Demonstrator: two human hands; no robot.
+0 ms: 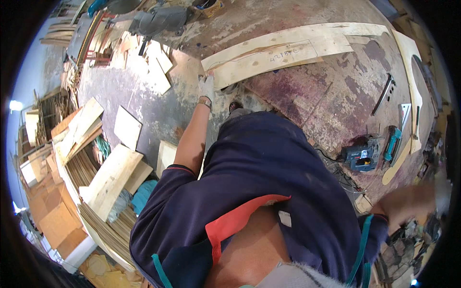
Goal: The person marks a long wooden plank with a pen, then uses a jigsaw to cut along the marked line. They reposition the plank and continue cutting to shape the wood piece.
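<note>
Plywood, a long curved strip (283,50) of it, lies on the stained workshop floor (331,96) in the head view, arching from the upper middle of the picture toward the upper right. The left hand (207,87), in a pale work glove, reaches out at arm's length and rests on the strip's near left end, with the fingers laid over the edge of the board; how firmly it grips cannot be told from here. A band sits on that wrist (205,102), and the bare forearm runs back to a dark blue shirt (269,182) with a red collar edge.

The right hand (406,204) hangs at the lower right, blurred, bare and holding nothing that shows; whether the fingers are spread or curled cannot be told.

Just left of that hand, a blue jigsaw (362,156) sits on the floor, with a teal hand tool (392,143) beside it. A second curved plywood piece (414,96) runs down the right side. Flat offcuts and boards (113,175) are stacked at the left, beside a bundle of thin wooden strips (110,225).
</note>
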